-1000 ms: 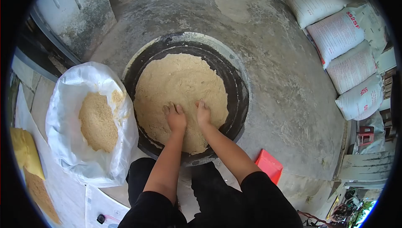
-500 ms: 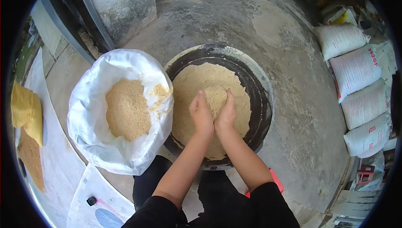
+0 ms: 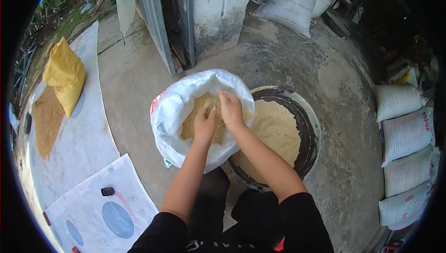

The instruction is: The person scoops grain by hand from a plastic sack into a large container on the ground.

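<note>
Both hands are over the open white sack (image 3: pixel 169 127), above the tan, coarse meal (image 3: pixel 188 125) inside it. My left hand (image 3: pixel 206 122) is half curled, its thumb up and some meal by its fingertips. To its right, my right hand (image 3: pixel 232 109) tilts inward with its fingers loosely stretched out. A gap shows between the two palms. Whether meal still lies in them is partly hidden. Against the sack's right side stands a round dark basin (image 3: pixel 309 134) holding paler, finer meal (image 3: pixel 277 130).
A yellow sack (image 3: pixel 69 78) stands by a heap of brown meal (image 3: pixel 48 118) on a pale sheet at left. Full white sacks (image 3: pixel 404 134) line the right side, and more (image 3: pixel 292 0) stand at the back. A metal door (image 3: pixel 155 16) rises beyond the white sack.
My cupped hands, full of meal above the basin before, have moved left over the white sack and come apart. The view has turned left.
</note>
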### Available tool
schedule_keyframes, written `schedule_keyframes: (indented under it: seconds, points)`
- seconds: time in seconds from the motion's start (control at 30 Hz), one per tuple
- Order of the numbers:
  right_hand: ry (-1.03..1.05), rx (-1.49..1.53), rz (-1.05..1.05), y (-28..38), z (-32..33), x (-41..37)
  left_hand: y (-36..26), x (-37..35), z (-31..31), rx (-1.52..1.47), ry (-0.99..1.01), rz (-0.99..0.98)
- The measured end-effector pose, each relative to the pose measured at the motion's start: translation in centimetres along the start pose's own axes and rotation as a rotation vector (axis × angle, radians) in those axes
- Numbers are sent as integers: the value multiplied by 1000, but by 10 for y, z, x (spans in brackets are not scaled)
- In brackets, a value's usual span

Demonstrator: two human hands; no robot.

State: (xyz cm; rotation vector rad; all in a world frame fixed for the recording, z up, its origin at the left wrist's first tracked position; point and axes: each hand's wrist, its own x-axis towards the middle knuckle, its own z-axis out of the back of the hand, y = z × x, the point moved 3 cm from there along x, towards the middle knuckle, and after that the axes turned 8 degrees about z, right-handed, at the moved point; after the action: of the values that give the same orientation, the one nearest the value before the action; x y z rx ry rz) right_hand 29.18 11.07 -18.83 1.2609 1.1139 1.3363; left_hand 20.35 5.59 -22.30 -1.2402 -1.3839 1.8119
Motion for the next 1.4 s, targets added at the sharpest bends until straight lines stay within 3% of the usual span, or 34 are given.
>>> schedule_keyframes:
  seconds: [0.03,0.17,0.23,0.3,0.33,0.4,0.43,0.47,0.5,0.53,0.57,0.63,0.67,0.7,0.77,0.83,0.9,1.03,1.4]
  points:
    - [50,-187,182,0,-1,3,2,1,15,-6,-5,-6]
    - [211,-324,131,31,16,4,-13,-27,65,234,98,-118]
    - [183,-724,437,48,29,1,-22,-48,91,264,153,-144]
    - [91,-891,463,50,43,-1,-27,-72,118,435,112,-372]
    - [-12,-1057,486,50,51,-1,-24,-81,131,430,106,-372]
    - [-93,-1182,382,14,64,4,-20,-95,162,610,-269,-396]
    - [-183,-1301,269,-2,73,9,-17,-98,169,607,-274,-395]
    - [-180,-1300,277,-8,81,16,-8,-96,176,651,-331,-202]
    - [21,-1032,-1,-21,88,23,3,-95,185,691,-386,-4]
    - [215,-747,-269,-36,89,24,26,-86,186,517,-261,96]
    - [222,-745,-268,-39,87,24,46,-77,183,517,-268,99]
    - [171,-809,-191,-39,83,24,75,-60,171,384,31,60]
    - [172,-807,-191,-35,80,22,68,-56,163,285,43,-77]
    - [151,-845,-170,-30,78,22,66,-51,163,285,43,-78]
    - [129,-880,-143,-19,71,21,63,-44,163,136,68,195]
    - [207,-967,-168,-8,58,22,46,-46,161,76,48,151]
    - [209,-990,-171,6,48,20,39,-42,168,243,19,174]
    - [234,-1011,-192,30,40,20,19,-34,188,169,-24,118]
    - [311,-1146,-126,98,60,74,-159,-74,204,128,-29,-239]
